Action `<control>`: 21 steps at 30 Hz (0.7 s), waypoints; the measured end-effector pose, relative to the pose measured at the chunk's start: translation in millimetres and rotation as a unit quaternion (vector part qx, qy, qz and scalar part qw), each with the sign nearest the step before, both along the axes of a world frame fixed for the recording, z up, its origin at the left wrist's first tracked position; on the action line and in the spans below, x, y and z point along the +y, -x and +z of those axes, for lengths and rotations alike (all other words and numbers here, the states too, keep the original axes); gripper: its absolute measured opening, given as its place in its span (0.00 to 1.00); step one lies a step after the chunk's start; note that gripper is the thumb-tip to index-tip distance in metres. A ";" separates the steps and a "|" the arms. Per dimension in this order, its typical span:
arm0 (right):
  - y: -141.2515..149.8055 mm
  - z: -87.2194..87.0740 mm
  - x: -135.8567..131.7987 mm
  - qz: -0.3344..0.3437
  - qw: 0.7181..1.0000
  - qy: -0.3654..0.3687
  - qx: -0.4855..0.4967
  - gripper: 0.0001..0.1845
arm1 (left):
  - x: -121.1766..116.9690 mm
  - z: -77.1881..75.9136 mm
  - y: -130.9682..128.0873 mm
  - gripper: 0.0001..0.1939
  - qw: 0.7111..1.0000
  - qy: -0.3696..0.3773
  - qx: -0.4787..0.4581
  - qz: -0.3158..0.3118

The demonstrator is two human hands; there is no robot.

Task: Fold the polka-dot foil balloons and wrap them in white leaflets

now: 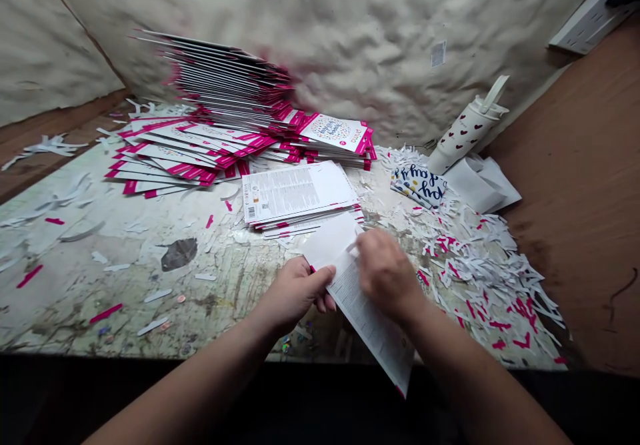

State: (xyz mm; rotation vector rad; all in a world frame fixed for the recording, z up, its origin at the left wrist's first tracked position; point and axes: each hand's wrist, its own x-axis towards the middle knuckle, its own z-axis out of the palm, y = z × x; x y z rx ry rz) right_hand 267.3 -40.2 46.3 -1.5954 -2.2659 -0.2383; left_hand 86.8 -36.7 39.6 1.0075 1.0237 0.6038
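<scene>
My left hand (295,290) grips the edge of a flat printed cardboard packet (373,328), thumb on top and fingers beneath. The packet is tilted over the table's front edge, with small grey text on its white face and pink at its corners. My right hand (389,275), slightly blurred, is curled closed over the upper part of the packet. A narrow white paper strip (353,246) shows at its fingertips. Just beyond lies a small pile of similar packets (295,195), text side up.
Pink-edged packets stand in a tall stack (230,88), with more fanned out (170,148) and another pile (337,135) beside. White and pink paper scraps (480,265) cover the right side. A heart-patterned tumbler (465,131) and a patterned pouch-like item (419,186) stand back right.
</scene>
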 end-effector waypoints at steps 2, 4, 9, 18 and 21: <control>-27.5 7.6 4.0 -0.139 0.990 0.019 -0.009 0.11 | 0.7 -3.5 2.7 0.15 1.000 -0.001 0.002 0.015; -45.9 17.4 0.1 -0.233 0.971 0.049 -0.011 0.12 | -0.2 -5.3 3.2 0.13 0.999 -0.006 0.002 0.042; -16.8 31.1 -31.5 0.031 0.992 0.112 0.042 0.35 | -7.8 9.5 -3.6 0.16 0.997 -0.079 -0.007 0.003; -24.0 34.6 -38.8 0.186 0.947 -0.082 0.248 0.24 | 9.7 21.8 53.6 0.25 0.698 -0.695 0.170 0.007; -26.0 3.6 -48.5 0.220 0.955 -0.090 0.177 0.22 | -3.4 -3.8 67.3 0.19 0.610 -0.753 0.222 -0.109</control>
